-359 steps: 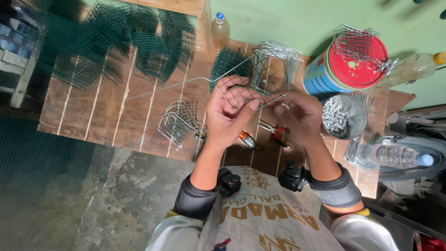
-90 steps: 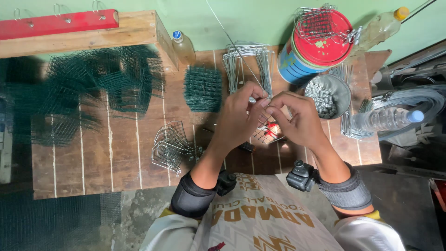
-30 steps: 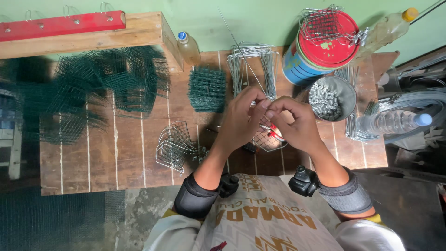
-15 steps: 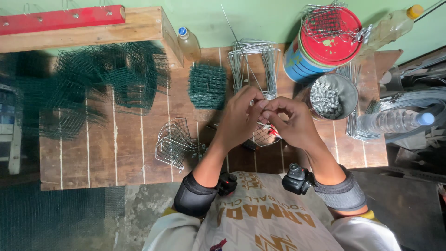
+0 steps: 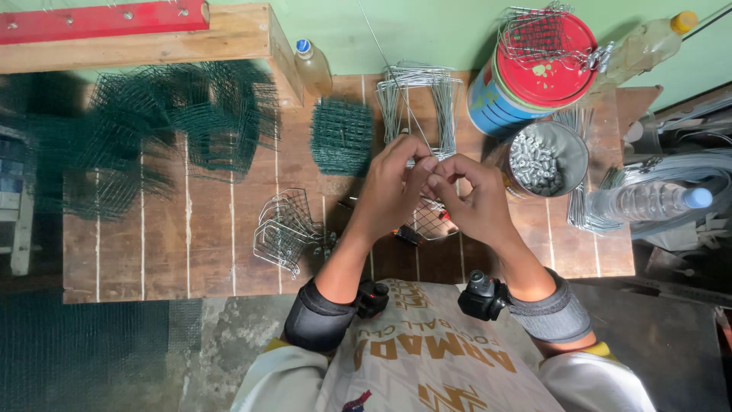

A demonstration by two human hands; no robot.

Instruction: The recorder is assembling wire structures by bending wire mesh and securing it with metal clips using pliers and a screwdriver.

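While both hands meet over the middle of the wooden table point(image 5: 191, 252), they pinch a thin wire point(image 5: 396, 91) that runs up and away toward the green wall, with a small piece of wire mesh point(image 5: 433, 221) just below them. The left hand point(image 5: 393, 191) is curled with its fingertips closed on the wire, and the right hand point(image 5: 473, 200) is curled the same way, fingertips touching the left's. To bend the wire cleanly it seems best to keep the two pinches close together, so the wire kinks only between them, and to hold the mesh steady underneath. Around them lie a bundle of bent wires point(image 5: 415, 95), a green mesh square point(image 5: 341, 136), a finished wire basket point(image 5: 286, 229), and a tin of small metal pieces point(image 5: 543, 159) beside a red-lidded can point(image 5: 534, 72).
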